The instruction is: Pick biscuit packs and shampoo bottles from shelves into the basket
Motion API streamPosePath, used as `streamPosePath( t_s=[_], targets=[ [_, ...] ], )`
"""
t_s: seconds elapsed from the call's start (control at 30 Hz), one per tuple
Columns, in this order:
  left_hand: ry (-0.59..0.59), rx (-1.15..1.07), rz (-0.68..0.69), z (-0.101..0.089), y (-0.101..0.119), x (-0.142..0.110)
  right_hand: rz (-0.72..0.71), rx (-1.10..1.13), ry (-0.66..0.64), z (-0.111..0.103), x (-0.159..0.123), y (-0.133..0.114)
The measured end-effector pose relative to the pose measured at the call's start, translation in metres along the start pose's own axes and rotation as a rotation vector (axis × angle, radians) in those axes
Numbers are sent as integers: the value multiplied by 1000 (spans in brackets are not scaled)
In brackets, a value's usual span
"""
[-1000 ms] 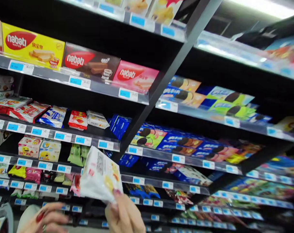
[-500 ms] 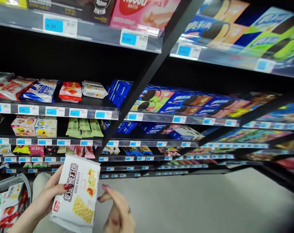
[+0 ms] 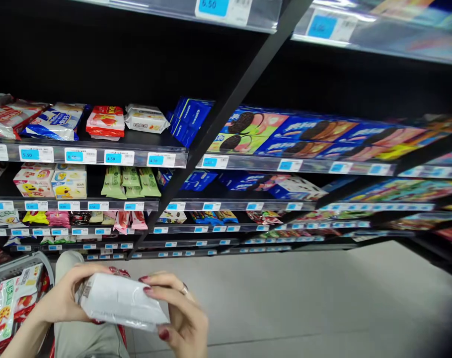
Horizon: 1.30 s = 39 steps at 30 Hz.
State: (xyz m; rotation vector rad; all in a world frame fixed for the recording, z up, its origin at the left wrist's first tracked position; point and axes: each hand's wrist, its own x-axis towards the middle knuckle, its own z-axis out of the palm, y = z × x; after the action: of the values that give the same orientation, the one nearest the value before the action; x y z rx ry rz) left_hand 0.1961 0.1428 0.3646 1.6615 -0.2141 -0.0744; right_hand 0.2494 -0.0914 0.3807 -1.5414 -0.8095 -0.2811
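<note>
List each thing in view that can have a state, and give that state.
White packet: held up, no opening visible
Left hand: gripping the packet
Right hand: closed on the packet's other end
Grey basket: holding packs
Blue Oreo boxes: stacked
Red packet: lying on shelf

Through my feed, I see glossy dark-red nails [image 3: 164,334] on the left hand [image 3: 64,301] and right hand [image 3: 187,315]; a silver-toned ring [image 3: 184,288]; pale grey-green trousers [image 3: 86,340].

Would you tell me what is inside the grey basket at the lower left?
The grey basket holds a white pack with green lettering and red packaging. Anything deeper is covered by these.
</note>
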Motion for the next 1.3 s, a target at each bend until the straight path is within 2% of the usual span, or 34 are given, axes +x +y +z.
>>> streamPosePath(
  t_s=[0.1, 0.2, 0.37, 0.47, 0.53, 0.6, 0.67, 0.73, 0.83, 0.9, 0.93, 0.97, 1.13, 1.3],
  targets=[
    [-1, 64, 157, -4, 1, 1, -123, -28, -67, -4, 0, -1],
    [-8, 114, 191, -9, 3, 2, -193, -103, -119, -9, 0, 0],
    [-24, 259, -76, -17, 11, 4, -150, -332, -171, -13, 2, 1],
    [-76, 217, -146, -21, 29, 14, -130, -438, -202, -9, 9, 3],
    [-120, 206, -186, -24, 44, 24, -66, -416, -274, -3, 14, 8],
    [-128, 198, -219, -31, 53, 32, 24, -333, -284, 4, 17, 17],
    [-68, 124, -233, -40, 50, 34, 108, -261, -170, 11, 18, 29],
    [72, -21, -263, -46, 34, 28, 171, -224, -11, 19, 17, 40],
    [430, -183, -380, -41, -4, 13, 202, -173, 121, 31, 14, 55],
    [653, -167, -423, -31, -24, 6, 203, -146, 161, 40, 12, 63],
    [721, -131, -416, -27, -29, 4, 212, -134, 171, 44, 11, 67],
    [748, -87, -389, -23, -32, 2, 231, -123, 175, 48, 11, 70],
    [663, 133, -188, -20, -18, 3, 267, -104, 171, 60, 9, 78],
    [671, 263, -142, -19, -8, -2, 251, -77, 207, 62, 8, 82]
  ],
)
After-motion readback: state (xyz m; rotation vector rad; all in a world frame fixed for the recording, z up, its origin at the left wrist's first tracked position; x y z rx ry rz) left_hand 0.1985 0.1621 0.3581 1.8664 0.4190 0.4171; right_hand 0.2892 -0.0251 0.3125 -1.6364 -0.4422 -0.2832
